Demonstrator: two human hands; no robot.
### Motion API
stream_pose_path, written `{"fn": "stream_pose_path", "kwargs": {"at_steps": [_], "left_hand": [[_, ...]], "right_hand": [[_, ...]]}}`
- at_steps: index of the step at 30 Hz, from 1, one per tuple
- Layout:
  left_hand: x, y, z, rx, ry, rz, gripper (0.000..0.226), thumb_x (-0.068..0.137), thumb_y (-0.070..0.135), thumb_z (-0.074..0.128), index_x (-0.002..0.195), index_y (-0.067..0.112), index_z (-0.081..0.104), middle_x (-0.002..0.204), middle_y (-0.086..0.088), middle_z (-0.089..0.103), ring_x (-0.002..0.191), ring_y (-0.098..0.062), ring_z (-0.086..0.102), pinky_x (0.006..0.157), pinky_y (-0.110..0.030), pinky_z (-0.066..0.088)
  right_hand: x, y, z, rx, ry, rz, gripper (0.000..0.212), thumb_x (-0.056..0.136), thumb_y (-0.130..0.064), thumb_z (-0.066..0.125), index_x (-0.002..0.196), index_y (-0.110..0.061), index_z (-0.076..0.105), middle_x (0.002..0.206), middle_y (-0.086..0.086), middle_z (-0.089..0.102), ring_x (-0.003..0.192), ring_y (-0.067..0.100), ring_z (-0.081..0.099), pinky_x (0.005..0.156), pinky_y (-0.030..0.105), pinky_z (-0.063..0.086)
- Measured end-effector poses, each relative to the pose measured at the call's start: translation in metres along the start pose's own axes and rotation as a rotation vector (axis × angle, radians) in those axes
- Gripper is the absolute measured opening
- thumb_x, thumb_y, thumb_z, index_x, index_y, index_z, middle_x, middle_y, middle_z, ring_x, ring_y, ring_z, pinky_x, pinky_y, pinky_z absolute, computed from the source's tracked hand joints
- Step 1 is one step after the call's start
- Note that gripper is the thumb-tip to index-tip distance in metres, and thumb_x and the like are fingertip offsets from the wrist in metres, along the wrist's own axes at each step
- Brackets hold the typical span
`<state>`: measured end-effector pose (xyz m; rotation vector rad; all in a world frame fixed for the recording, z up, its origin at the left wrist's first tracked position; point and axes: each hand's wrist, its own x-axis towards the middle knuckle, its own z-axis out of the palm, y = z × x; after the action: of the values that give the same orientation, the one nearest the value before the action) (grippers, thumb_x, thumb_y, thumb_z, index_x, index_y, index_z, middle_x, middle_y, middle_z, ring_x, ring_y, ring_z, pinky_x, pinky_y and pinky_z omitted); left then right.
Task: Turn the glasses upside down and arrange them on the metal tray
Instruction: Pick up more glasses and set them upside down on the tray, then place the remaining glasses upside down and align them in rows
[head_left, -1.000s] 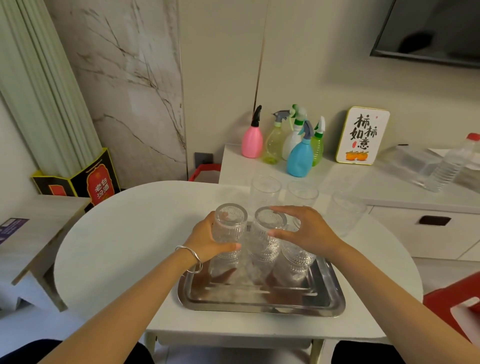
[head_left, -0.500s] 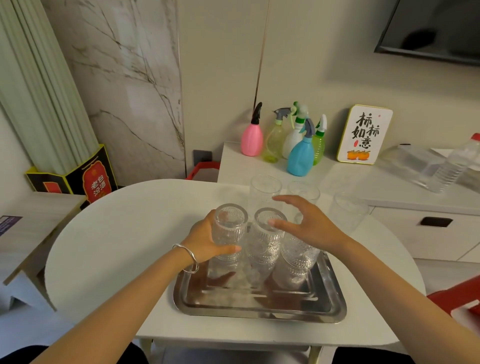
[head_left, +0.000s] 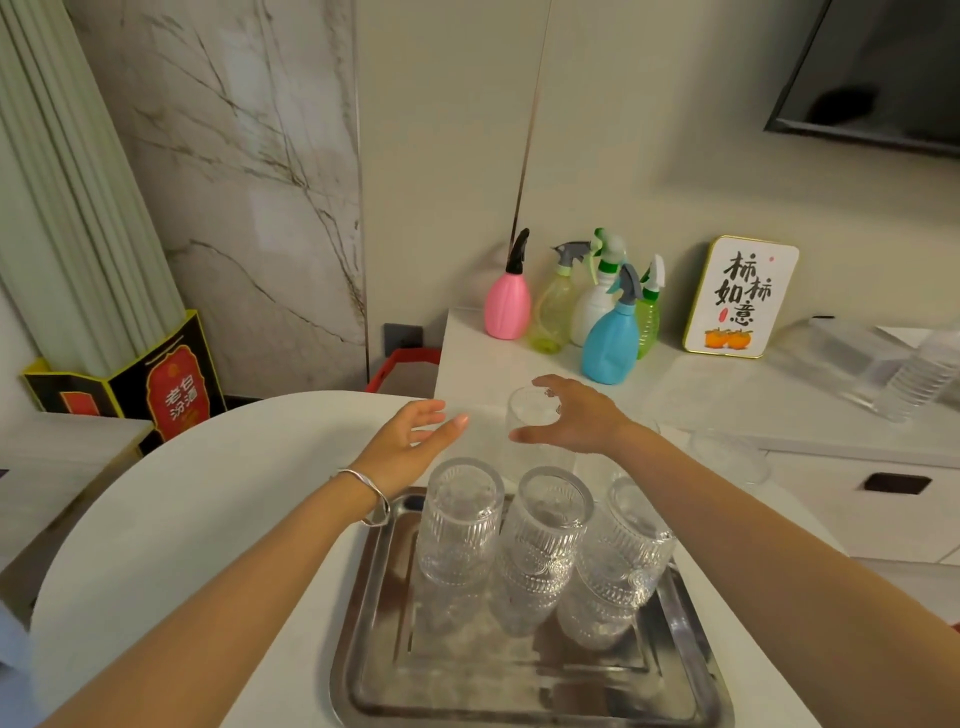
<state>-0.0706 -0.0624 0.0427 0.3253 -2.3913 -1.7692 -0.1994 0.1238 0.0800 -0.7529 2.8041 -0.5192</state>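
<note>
Three ribbed glasses stand upside down in a row on the metal tray (head_left: 530, 691): a left glass (head_left: 460, 525), a middle glass (head_left: 543, 545) and a right glass (head_left: 626, 556). Behind the tray stands an upright smooth glass (head_left: 530, 415); another clear glass (head_left: 727, 457) is further right. My left hand (head_left: 410, 441) hovers open above the table, just left of the upright glass. My right hand (head_left: 576, 415) is open, fingers spread around the rim of that glass, with no closed grip.
The round white table (head_left: 182, 519) carries the tray. On a white cabinet (head_left: 779, 405) behind are several spray bottles (head_left: 608, 338), a sign (head_left: 740, 296), a clear box and a water bottle (head_left: 924, 374). A red stool edge shows behind the table.
My left hand let go of the left inverted glass on the tray and moved forward. My right hand left the tray glasses and reached back to the upright glass.
</note>
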Motion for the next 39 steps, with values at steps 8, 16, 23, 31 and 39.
{"fn": "stream_pose_path", "kwargs": {"at_steps": [8, 16, 23, 31, 39], "left_hand": [[-0.007, 0.026, 0.005, 0.020, 0.100, 0.131, 0.080, 0.064, 0.066, 0.047, 0.131, 0.022, 0.043, 0.137, 0.005, 0.048, 0.120, -0.006, 0.042, 0.098, -0.025, 0.031], [-0.058, 0.095, 0.020, -0.362, 0.104, 0.321, 0.060, 0.064, 0.046, 0.060, 0.113, 0.012, 0.054, 0.095, 0.015, 0.067, 0.085, 0.007, 0.065, 0.070, -0.006, 0.047], [-0.110, 0.094, 0.002, -0.361, 0.031, 0.277, 0.057, 0.056, 0.047, 0.071, 0.110, 0.036, 0.058, 0.102, 0.013, 0.069, 0.091, -0.005, 0.068, 0.066, -0.018, 0.054], [-0.143, 0.050, -0.007, -0.040, -0.069, 0.285, 0.060, 0.056, 0.045, 0.076, 0.112, 0.042, 0.055, 0.115, 0.018, 0.061, 0.099, 0.008, 0.059, 0.073, -0.007, 0.048], [-0.146, 0.001, 0.010, 0.019, -0.077, 0.195, 0.070, 0.056, 0.044, 0.080, 0.120, 0.037, 0.052, 0.122, 0.006, 0.058, 0.110, -0.012, 0.056, 0.082, -0.024, 0.054]], "right_hand": [[-0.037, -0.025, -0.035, 0.717, 0.391, -0.011, 0.069, 0.072, -0.043, 0.075, 0.132, -0.021, 0.049, 0.118, -0.001, 0.060, 0.104, 0.016, 0.058, 0.084, 0.027, 0.044], [-0.125, -0.045, -0.047, 1.488, 0.064, -0.180, 0.018, 0.086, -0.027, 0.060, 0.101, -0.024, 0.068, 0.111, 0.004, 0.066, 0.100, 0.017, 0.064, 0.093, 0.035, 0.053], [-0.180, -0.035, -0.011, 1.328, -0.129, -0.140, 0.067, 0.075, -0.044, 0.064, 0.128, -0.004, 0.052, 0.125, 0.018, 0.059, 0.110, 0.025, 0.056, 0.103, 0.041, 0.044], [-0.207, -0.051, 0.031, 1.188, -0.132, -0.083, 0.051, 0.073, -0.057, 0.061, 0.113, -0.027, 0.065, 0.117, -0.008, 0.070, 0.113, 0.011, 0.062, 0.108, 0.036, 0.039], [-0.208, -0.054, 0.075, 1.264, -0.200, 0.015, 0.049, 0.071, -0.061, 0.063, 0.110, -0.030, 0.066, 0.114, -0.012, 0.071, 0.111, 0.005, 0.062, 0.097, 0.024, 0.043]]}}
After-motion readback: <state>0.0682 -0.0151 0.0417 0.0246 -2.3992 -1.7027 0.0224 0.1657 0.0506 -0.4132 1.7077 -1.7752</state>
